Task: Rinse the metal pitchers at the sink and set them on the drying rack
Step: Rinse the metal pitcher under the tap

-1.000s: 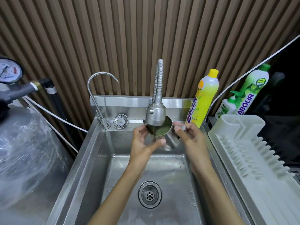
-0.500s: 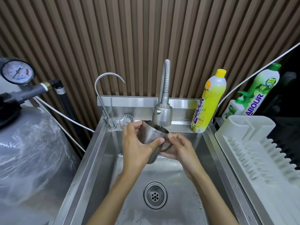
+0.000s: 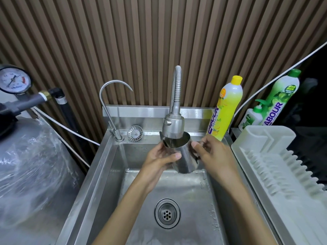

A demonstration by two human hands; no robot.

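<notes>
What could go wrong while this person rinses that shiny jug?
The steel pitcher could slip from the left hand and right hand into the steel sink. Its rim sits around the flexible tap's spray head, so a jerk could knock it. The tall yellow soap bottle beside that hand might tip.

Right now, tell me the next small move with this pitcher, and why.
Probably lower the pitcher slightly: left hand and right hand hold it mouth up with its rim at the spray head, so it needs clearance before tipping out over the sink.
</notes>
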